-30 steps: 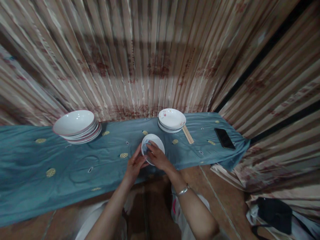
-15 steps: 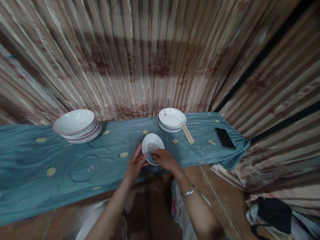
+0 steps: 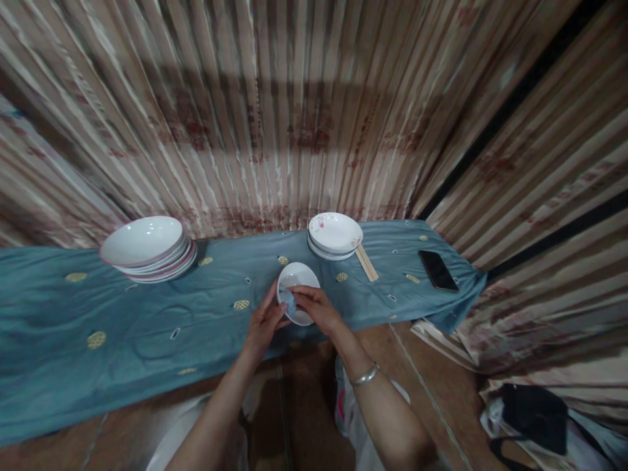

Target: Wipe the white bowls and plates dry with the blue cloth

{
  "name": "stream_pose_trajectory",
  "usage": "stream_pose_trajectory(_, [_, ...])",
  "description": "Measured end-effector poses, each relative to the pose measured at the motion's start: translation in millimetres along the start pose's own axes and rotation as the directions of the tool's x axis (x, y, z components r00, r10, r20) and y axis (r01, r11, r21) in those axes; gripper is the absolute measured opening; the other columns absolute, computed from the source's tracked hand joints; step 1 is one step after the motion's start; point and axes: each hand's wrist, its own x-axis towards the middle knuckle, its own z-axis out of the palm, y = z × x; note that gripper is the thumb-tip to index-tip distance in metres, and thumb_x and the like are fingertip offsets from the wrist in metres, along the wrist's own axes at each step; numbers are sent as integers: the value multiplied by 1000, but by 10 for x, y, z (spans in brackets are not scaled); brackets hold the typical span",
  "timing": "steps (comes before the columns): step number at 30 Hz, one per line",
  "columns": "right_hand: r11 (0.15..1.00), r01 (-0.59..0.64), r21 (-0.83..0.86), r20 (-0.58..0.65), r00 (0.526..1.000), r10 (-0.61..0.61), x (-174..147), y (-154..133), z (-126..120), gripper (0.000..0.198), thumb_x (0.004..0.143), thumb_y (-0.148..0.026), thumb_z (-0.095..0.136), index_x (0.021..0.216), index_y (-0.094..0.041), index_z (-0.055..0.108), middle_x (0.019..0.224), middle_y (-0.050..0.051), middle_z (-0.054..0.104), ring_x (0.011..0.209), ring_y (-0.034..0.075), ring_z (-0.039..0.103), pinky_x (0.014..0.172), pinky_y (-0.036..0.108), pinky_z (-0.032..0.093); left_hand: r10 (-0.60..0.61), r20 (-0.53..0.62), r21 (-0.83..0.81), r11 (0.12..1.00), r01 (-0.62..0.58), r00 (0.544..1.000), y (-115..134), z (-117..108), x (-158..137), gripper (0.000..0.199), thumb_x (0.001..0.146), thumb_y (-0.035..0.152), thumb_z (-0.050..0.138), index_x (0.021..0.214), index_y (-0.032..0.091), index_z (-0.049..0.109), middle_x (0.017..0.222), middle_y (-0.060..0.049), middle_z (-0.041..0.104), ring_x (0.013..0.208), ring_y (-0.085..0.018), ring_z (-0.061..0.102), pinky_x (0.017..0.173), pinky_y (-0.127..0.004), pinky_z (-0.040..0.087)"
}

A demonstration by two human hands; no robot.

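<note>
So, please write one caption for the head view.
Left hand holds a white bowl; right hand touches something bluish inside.

No text can be read; writing-like marks (image 3: 256,121) on the curtain (image 3: 299,176) are blurred.

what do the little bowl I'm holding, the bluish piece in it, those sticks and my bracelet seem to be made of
Little bowl: probably glazed ceramic, from its smooth, white surface. Bluish piece: maybe thin cloth, as it looks soft, but it's blurred. Sticks: likely unpainted wood or bamboo, pale tan and matte. Bracelet: seemingly polished metal by its silvery glint; type unclear.
</note>
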Motion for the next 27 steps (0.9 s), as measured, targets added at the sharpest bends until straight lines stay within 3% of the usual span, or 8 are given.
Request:
stream_pose_trajectory(5, [991, 131, -5, -85, 988, -131, 117, -19, 90, 47, 76, -51, 62, 112, -21, 68, 111, 6, 68, 97, 21, 63, 91, 38, 50, -3, -7, 19, 1000, 3, 1000, 8, 5, -17, 83, 65, 43, 78, 140, 28, 46, 125, -8, 65, 115, -32, 59, 80, -41, 58])
stream_pose_trajectory(9, [926, 266, -267, -107, 947, -303, 199, -28, 49, 40, 84, -39, 54, 120, -23, 63, 133, 7, 56, 125, 21, 49, 108, 38, 38, 5, 16, 12, 1000, -6, 1000, 60, 26, -58, 80, 66, 40, 77, 140, 30, 47, 133, -7, 60, 119, -33, 56, 81, -40, 58])
stream_pose_trajectory(14, [786, 265, -559, -86, 924, -372, 237, 22, -16, 44, 90, -23, 44, 134, -22, 51, 146, 8, 41, 136, 20, 37, 115, 39, 27, -6, 27, 5, 1000, 6, 1000, 77, 32, -79, 85, 65, 41, 78, 142, 28, 43, 130, -9, 62, 117, -32, 58, 83, -40, 58])
stream_pose_trajectory(20, [462, 212, -861, -9, 902, -431, 130, 18, -38, 47, 89, -12, 37, 136, -9, 45, 147, 18, 34, 137, 26, 33, 113, 45, 30, 8, 21, 25, 1000, -8, 1000, 99, 31, -80, 86, 63, 43, 79, 141, 27, 46, 130, -10, 62, 115, -33, 59, 80, -38, 58])
stream_pose_trajectory(24, [240, 153, -959, 61, 934, -353, 39, -22, -78, 42, 86, -7, 42, 126, -7, 53, 139, 21, 46, 133, 28, 36, 110, 47, 32, 8, 0, 36, 999, -8, 1000, 113, 41, -76, 87, 61, 45, 80, 139, 26, 48, 122, -10, 67, 112, -32, 61, 78, -38, 59])
stream_pose_trajectory(27, [146, 147, -978, 106, 961, -256, -28, -39, -127, 33, 86, -6, 43, 114, -10, 61, 126, 20, 58, 132, 27, 38, 109, 45, 32, 9, -7, 30, 999, -9, 1000, 96, 49, -67, 87, 61, 45, 80, 140, 26, 47, 119, -9, 68, 110, -31, 62, 78, -37, 59])
